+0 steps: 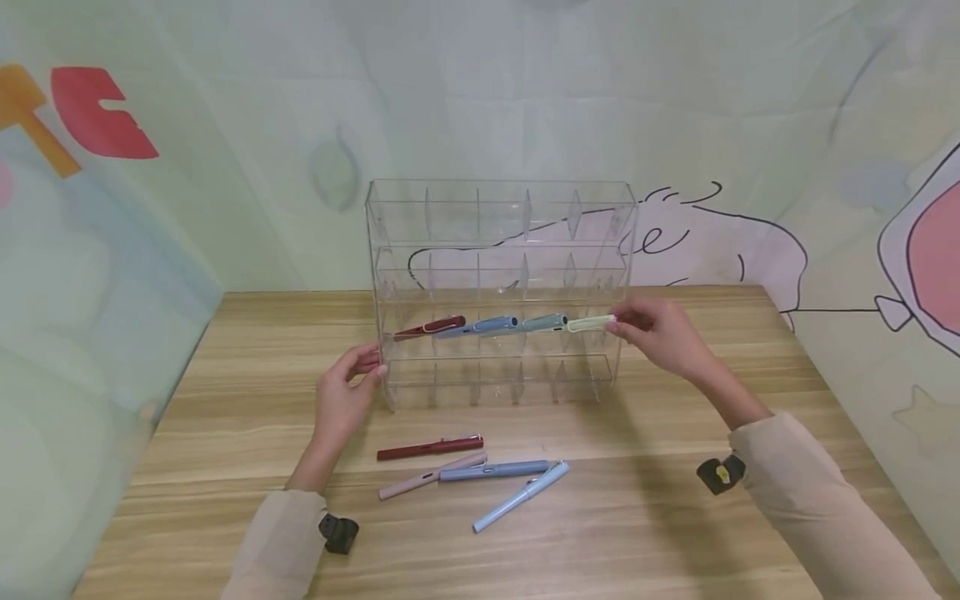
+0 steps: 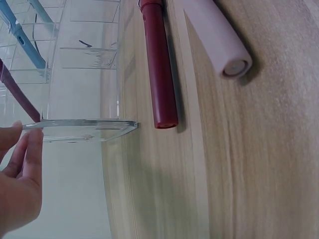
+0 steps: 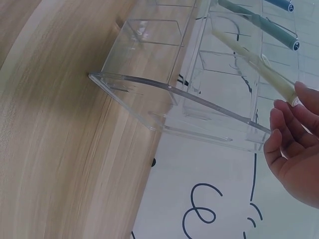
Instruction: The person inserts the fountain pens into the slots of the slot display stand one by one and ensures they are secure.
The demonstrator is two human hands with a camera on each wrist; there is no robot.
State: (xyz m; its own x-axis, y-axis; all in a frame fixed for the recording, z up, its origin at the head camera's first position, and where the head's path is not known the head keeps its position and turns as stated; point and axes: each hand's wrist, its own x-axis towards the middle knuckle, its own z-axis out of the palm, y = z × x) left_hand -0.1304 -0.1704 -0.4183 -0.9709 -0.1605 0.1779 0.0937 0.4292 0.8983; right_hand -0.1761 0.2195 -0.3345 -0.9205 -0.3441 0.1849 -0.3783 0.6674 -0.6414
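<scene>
A clear acrylic display rack with divided tiers stands upright on the table. My left hand pinches the edge of its left side panel between thumb and fingers. At the rack's right end my right hand pinches the end of a pale yellow-green pen, which lies slanted in a lower-middle tier. Left of that pen, in the same tier, rest a teal-green pen, a blue pen and a dark red pen.
On the wooden table in front of the rack lie another dark red pen, a pink pen, a second blue pen and a light blue pen. A printed cloth hangs behind the table.
</scene>
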